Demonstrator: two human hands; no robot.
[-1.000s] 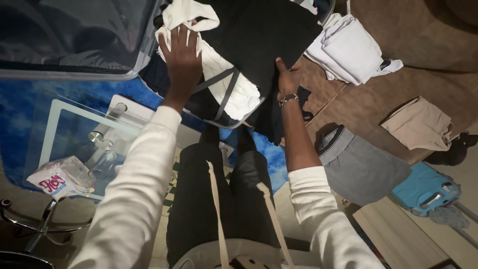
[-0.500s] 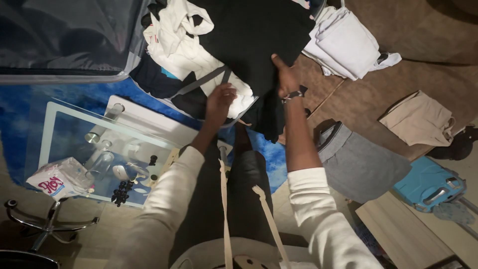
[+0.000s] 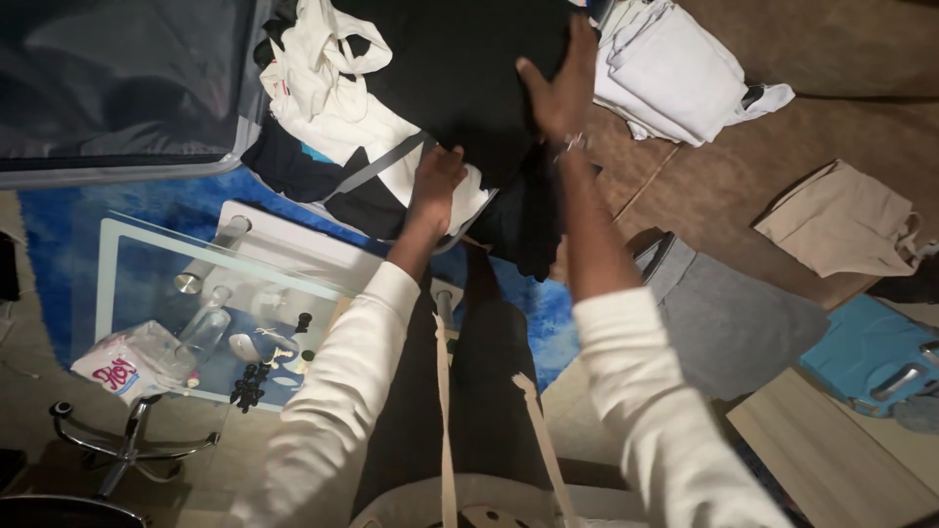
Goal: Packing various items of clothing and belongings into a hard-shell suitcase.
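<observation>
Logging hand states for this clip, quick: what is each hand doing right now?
Left hand: closed, gripping the edge of the black garment.
Right hand: open, fingers spread flat on the black garment.

Matt black cloth [image 3: 460,78] lies over soft white cloth [image 3: 342,108]. A smooth glass table [image 3: 147,274] shines beside a fuzzy blue rug [image 3: 127,200], chrome chair base [image 3: 127,450] and glossy blue plastic case [image 3: 871,357].
</observation>
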